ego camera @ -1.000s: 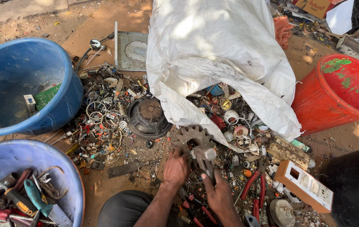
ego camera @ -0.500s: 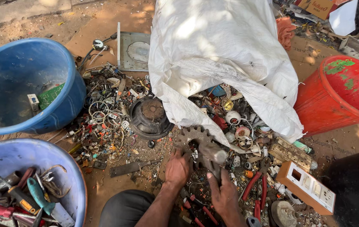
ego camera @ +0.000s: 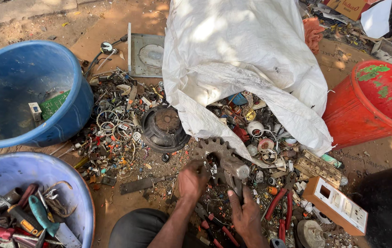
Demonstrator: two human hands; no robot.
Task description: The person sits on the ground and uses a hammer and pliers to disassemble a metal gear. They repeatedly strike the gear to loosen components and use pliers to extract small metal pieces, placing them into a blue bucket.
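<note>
Both hands have shifted slightly on the sprocket since a moment ago.
Left hand [ego camera: 192, 179] curls on the sprocket [ego camera: 221, 158] rim; right hand [ego camera: 246, 216] grips the metal piece at its lower edge. Sprocket lies in scrap on the ground, under the white sack [ego camera: 246, 69]; red pliers [ego camera: 281, 206], a speaker [ego camera: 164, 128] and blue tubs [ego camera: 26, 92] crowd around.

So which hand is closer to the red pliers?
Right. The right hand sits just beside the red pliers; the left hand is farther off, by the gear.
</note>
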